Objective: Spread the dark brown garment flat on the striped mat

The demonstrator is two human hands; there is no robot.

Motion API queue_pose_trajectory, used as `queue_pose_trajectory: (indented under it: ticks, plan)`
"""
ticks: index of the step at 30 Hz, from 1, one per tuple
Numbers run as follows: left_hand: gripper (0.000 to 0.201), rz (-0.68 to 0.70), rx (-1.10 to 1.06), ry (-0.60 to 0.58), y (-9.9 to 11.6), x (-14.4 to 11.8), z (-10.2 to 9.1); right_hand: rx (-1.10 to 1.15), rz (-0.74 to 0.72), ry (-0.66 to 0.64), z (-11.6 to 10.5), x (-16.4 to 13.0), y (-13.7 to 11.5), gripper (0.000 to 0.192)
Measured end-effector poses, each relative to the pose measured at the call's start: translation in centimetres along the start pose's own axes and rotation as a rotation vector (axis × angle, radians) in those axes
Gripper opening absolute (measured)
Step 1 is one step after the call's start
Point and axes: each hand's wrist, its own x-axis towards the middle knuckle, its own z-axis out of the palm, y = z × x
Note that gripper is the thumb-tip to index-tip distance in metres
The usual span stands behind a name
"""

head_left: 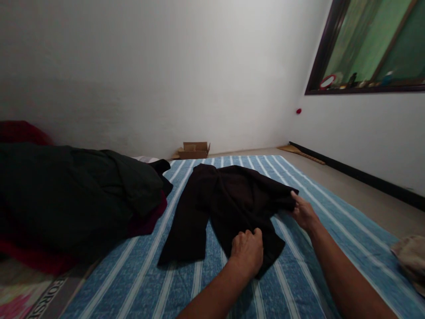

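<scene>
A black garment [189,230] lies rumpled on a blue bed sheet with white stripes [149,283]. Two wide, sleeve- or leg-like parts of it point toward me, and another stretches to the right; I cannot tell its exact kind. My left hand [247,250] is closed on the cloth of the nearer right part, its fingers curled with the knuckles up. At the end of the part on the right, my right hand [303,213] pinches the edge, thumb on top. The fingers beneath are partly hidden by the cloth.
A heap of dark green clothes [76,190] with red and purple cloth lies on the left. Behind the bed, an open cardboard box [194,150] stands by the wall. A beige bundle [411,257] is at the right edge, below a window [372,44].
</scene>
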Motion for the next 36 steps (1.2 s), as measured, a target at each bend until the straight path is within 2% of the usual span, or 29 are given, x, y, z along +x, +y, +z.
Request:
queue_pose_trajectory:
  ticks: [3,5,7,10,12,15,17,20,23,26,28,30,33,36]
  plan:
    - [0.032,0.007,0.016,0.001,0.1,0.1,0.0,-0.109,0.138,-0.039,-0.4,-1.8,2.8,0.027]
    - [0.033,0.007,0.024,0.002,0.1,0.1,0.0,-0.155,0.199,-0.049,-0.5,-2.2,3.7,0.026]
    - [0.032,0.003,0.025,0.017,0.0,0.2,-0.1,-0.159,0.220,-0.030,-0.5,-2.0,3.8,0.020]
    - [0.026,-0.011,-0.076,0.073,-1.0,0.1,-0.5,-0.130,0.232,-0.014,-0.4,-1.1,2.5,0.009]
    - [0.017,-0.031,-0.272,0.175,-2.5,-0.4,-1.1,-0.063,0.180,-0.021,-0.4,-0.5,1.1,0.004]
    - [0.001,-0.122,-0.646,0.445,-5.3,-2.0,-1.9,0.066,0.042,-0.050,-0.5,-0.5,-0.7,0.010]
    - [0.008,-0.236,-0.870,0.620,-7.2,-3.5,-2.2,0.060,-0.010,-0.098,-0.5,-1.1,-0.6,0.018]
    - [0.022,-0.421,-1.178,0.774,-9.6,-5.5,-1.7,-0.274,-0.017,-0.155,-0.3,-2.7,1.4,0.040]
    - [0.029,-0.521,-1.316,0.828,-10.7,-6.8,-0.5,-0.589,-0.030,-0.196,0.0,-4.4,3.8,0.043]
    - [0.033,-0.556,-1.362,0.842,-10.7,-7.4,0.1,-0.821,-0.211,-0.324,0.1,-5.5,5.1,0.042]
    - [0.035,-0.586,-1.423,0.842,-10.6,-7.5,0.0,-1.018,-0.346,-0.421,0.2,-5.8,5.4,0.054]
    - [0.037,-0.604,-1.473,0.843,-10.5,-7.4,-0.3,-1.171,-0.404,-0.454,0.3,-5.8,5.8,0.064]
    - [0.037,-0.598,-1.518,0.879,-10.4,-7.2,-1.0,-1.300,-0.432,-0.415,0.6,-5.7,6.4,0.058]
    - [0.036,-0.591,-1.596,0.905,-10.1,-7.2,-2.0,-1.246,-0.496,-0.349,1.4,-6.0,6.7,0.036]
